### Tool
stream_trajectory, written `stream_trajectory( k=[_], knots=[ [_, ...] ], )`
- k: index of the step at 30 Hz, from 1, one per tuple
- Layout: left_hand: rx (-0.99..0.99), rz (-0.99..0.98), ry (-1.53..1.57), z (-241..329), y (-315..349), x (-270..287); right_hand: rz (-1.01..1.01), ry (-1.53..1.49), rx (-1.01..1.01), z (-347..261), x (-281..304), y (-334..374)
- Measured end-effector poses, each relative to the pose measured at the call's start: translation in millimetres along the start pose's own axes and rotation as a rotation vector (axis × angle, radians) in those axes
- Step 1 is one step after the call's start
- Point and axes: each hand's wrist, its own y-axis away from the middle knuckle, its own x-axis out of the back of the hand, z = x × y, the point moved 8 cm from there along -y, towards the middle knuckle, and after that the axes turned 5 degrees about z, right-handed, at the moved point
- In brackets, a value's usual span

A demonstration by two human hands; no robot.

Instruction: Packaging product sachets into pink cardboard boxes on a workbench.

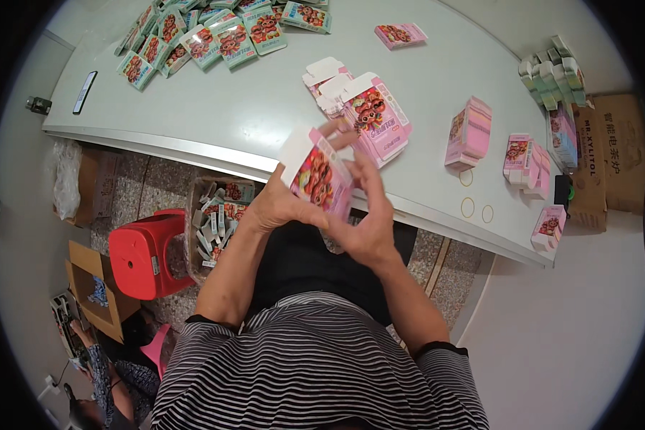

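Over the table's front edge, my left hand (278, 203) and my right hand (371, 223) both grip a pink carton (315, 178) with a red fruit picture. A white flap stands up at its upper left end. My left hand is wrapped round its lower left side, while the fingers of my right hand curl round the right side and are slightly blurred. Just beyond lie pink unfolded cartons (385, 137) in a flat pile, with white flaps spread out. One finished-looking pink box (401, 34) lies farther back on the table.
The white table (215, 107) also bears a heap of green boxes (233, 43), a phone (84, 93), pink stacks (470, 132) and rubber bands (467, 208). Below are a red stool (140, 258) and a bin of small boxes (211, 222). Another person (122, 380) works at lower left.
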Motion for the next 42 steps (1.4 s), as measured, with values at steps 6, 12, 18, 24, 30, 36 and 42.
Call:
stream_trajectory(
  k=[6,12,18,24,30,36,42],
  knots=[
    [0.182,0.019,0.038,-23,24,18,0.018,-0.052,-0.044,13,-18,23],
    [0.245,0.223,-0.118,-27,33,31,0.067,-0.253,-0.191,30,-23,32],
    [0.124,0.438,-0.371,-29,54,35,0.332,-0.385,-0.241,50,-15,34],
    [0.228,0.519,-0.273,-41,78,68,0.152,-0.387,-0.341,55,-26,49],
    [0.304,0.453,-0.369,-40,86,66,0.101,-0.147,-0.319,78,-17,55],
    [0.063,0.564,-0.511,-32,99,58,0.188,-0.336,-0.34,78,-25,62],
    [0.15,0.516,-0.392,-40,110,62,0.115,-0.421,-0.271,83,-30,68]
  ],
)
